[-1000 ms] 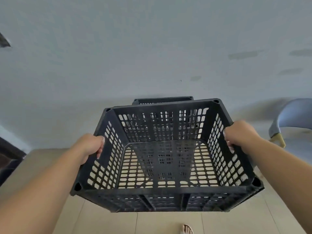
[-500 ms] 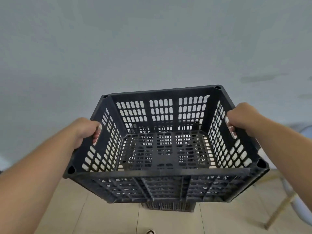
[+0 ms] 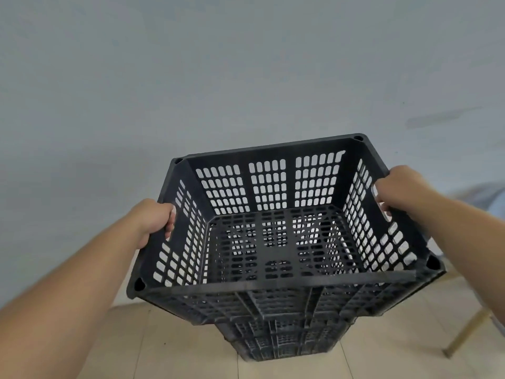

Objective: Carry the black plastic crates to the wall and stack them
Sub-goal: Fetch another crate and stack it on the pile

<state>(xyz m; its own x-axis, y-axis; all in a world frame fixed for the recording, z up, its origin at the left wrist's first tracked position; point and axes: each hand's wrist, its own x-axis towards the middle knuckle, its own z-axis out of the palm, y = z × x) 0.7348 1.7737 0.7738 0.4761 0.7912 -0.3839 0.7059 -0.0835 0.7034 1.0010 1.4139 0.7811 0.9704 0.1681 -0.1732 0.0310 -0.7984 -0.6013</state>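
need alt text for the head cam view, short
Two bare hands, left hand and right hand, hold an empty black plastic crate by its side handles above a stack of crates on the tiled floor, facing a pale wall.

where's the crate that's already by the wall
In the head view it stands on the floor at lower centre, directly below the held crate, only its side showing beneath it, in front of the grey wall.
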